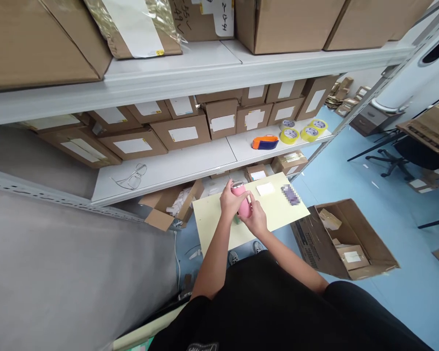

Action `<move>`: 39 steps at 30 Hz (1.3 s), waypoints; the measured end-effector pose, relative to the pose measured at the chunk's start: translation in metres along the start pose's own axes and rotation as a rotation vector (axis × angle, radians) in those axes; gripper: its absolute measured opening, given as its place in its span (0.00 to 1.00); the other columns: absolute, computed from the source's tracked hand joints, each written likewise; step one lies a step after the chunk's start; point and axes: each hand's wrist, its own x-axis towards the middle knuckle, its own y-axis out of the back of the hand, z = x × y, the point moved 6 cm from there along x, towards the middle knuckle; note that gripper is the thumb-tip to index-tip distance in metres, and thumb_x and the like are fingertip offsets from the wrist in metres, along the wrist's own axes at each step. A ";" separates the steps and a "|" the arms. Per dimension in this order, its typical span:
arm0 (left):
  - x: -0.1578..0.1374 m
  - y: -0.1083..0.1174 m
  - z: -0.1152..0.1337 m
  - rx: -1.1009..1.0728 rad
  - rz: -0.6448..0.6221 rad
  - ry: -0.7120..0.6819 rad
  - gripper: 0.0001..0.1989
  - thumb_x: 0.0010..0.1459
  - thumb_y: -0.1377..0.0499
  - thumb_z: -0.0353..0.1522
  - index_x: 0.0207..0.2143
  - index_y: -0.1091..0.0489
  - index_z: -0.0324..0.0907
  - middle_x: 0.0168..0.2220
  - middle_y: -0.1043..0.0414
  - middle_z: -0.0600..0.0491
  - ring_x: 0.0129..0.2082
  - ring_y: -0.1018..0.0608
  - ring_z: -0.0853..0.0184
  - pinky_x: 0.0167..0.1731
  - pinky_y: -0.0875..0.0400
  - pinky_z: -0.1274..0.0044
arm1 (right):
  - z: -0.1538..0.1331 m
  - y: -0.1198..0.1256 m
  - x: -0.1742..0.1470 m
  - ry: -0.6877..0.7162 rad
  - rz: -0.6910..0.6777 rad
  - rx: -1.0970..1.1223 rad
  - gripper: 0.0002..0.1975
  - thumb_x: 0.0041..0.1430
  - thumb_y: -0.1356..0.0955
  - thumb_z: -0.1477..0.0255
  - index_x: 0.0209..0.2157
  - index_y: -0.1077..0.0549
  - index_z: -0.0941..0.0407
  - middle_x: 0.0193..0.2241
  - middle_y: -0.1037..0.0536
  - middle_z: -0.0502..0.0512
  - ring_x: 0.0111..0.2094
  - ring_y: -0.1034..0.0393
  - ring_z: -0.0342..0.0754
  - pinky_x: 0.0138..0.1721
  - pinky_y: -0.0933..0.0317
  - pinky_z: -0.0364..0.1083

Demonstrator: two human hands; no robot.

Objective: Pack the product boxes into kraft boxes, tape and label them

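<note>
Between my two hands is a pink tumbler [244, 208], tilted, with a silvery rim or lid at its top end. My left hand [230, 200] wraps its upper part from the left, with the thumb across its front. From the right, my right hand [256, 217] closes on its lower side. Both hands hover over a pale yellow board [212, 214]. On that board, beyond my right hand, lie a small white card or pad [265, 189] and a blurred-out purple item [290, 194]. Something green shows just under the tumbler, too small to name.
Shelves ahead hold labelled cardboard boxes [184, 134], glasses [131, 178], an orange and blue tape dispenser or strap [265, 142] and several tape rolls [289, 136]. An open carton [168, 207] stands left of the board; a large open carton [376, 239] sits on the floor at right.
</note>
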 end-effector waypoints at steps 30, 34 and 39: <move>-0.039 -0.070 -0.138 0.199 -0.182 -0.103 0.31 0.52 0.30 0.30 0.59 0.29 0.48 0.57 0.24 0.47 0.62 0.26 0.54 0.60 0.29 0.66 | 0.165 -0.097 -0.001 -0.504 -0.160 0.173 0.23 0.61 0.38 0.51 0.21 0.31 0.51 0.23 0.19 0.57 0.29 0.23 0.52 0.30 0.36 0.44; -0.052 -0.081 -0.154 0.338 -0.225 -0.124 0.25 0.54 0.30 0.34 0.55 0.25 0.49 0.64 0.29 0.47 0.75 0.45 0.51 0.69 0.40 0.59 | 0.165 -0.093 -0.001 -0.456 -0.139 0.113 0.24 0.61 0.39 0.49 0.19 0.32 0.51 0.21 0.21 0.55 0.28 0.25 0.52 0.29 0.38 0.44; -0.058 -0.077 -0.178 0.194 -0.217 -0.075 0.26 0.56 0.31 0.42 0.56 0.25 0.47 0.74 0.44 0.46 0.76 0.49 0.46 0.71 0.47 0.56 | 0.166 -0.089 -0.004 -0.464 -0.148 0.117 0.23 0.62 0.39 0.50 0.22 0.29 0.52 0.23 0.21 0.55 0.30 0.25 0.52 0.30 0.37 0.44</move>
